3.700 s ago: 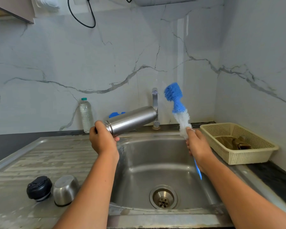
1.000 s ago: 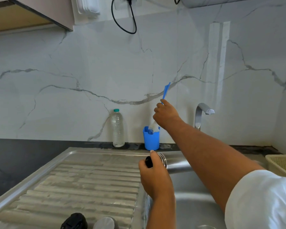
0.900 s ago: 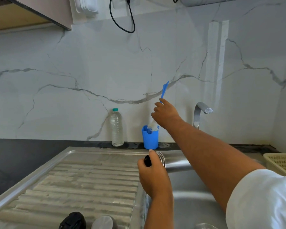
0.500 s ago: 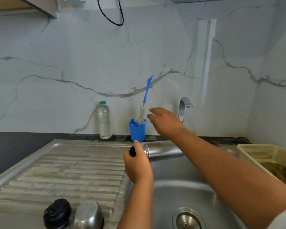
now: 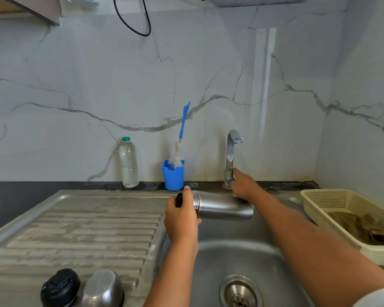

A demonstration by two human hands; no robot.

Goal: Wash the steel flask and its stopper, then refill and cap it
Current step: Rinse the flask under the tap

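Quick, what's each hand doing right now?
Left hand: holds the steel flask by its neck, sideways over the sink.
Right hand: touching the tap low down; grip cannot be told.

Steel drainboard (image 5: 75, 229) with black stopper (image 5: 60, 288), steel cap (image 5: 103, 289), dark counter (image 5: 20, 196) with bottle (image 5: 128, 162), holder (image 5: 173, 177), basket (image 5: 319, 192)

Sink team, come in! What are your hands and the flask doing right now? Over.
Left hand grips flask sideways over sink. Right hand on tap lever, grip unclear. No water visible. Stopper on drainboard; nothing blocking.
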